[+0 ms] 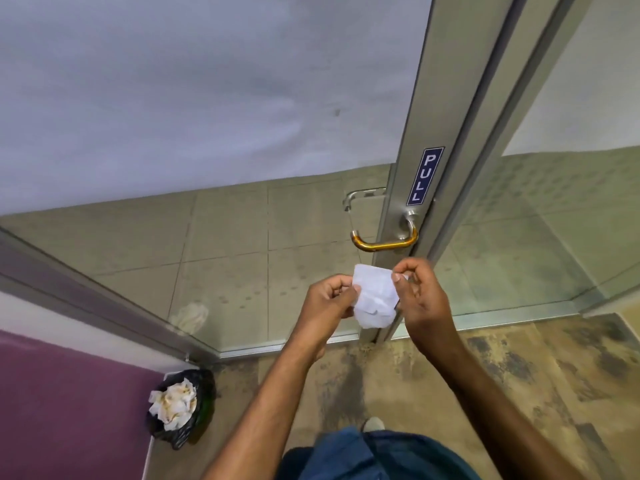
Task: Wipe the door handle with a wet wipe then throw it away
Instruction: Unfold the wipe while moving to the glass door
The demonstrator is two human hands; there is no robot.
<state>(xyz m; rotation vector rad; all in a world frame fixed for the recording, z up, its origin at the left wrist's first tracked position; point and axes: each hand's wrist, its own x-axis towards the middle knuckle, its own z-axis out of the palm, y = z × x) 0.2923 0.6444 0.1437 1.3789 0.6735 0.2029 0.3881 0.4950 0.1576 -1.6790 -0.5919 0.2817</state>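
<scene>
Wipe (374, 295): white, partly unfolded, held up in front of me between both hands, just below the handle (384, 243) and apart from it. Lower part of the wipe hangs crumpled; upper edge is flatter and stretched between my fingers.

Left hand (329, 299): thumb and fingers pinched on the wipe's left edge, remaining fingers curled in. Right hand (420, 292): thumb and forefinger pinched on the wipe's top right corner, other fingers loosely bent behind it. Both forearms bare, reaching forward from the bottom of the view.

Handle: curved bar, brass-coloured along the grip, silver where it meets the door frame (412, 161). Nothing touches it. A second, clear-looking handle shows through the glass (277, 220) on the far side. Just above the handle mount, a blue sign (425, 176) on the frame reads "PULL" vertically.

Door: glass panel in a metal frame, upper glass frosted, lower part clear with tiled floor visible beyond. Another glass panel to the right.

Bin (180, 407): on the floor at lower left, against a purple wall (62, 410), lined with a black bag and holding crumpled, stained paper. Well apart from the wipe.

Floor (519, 375) on my side: mottled brown and worn.
</scene>
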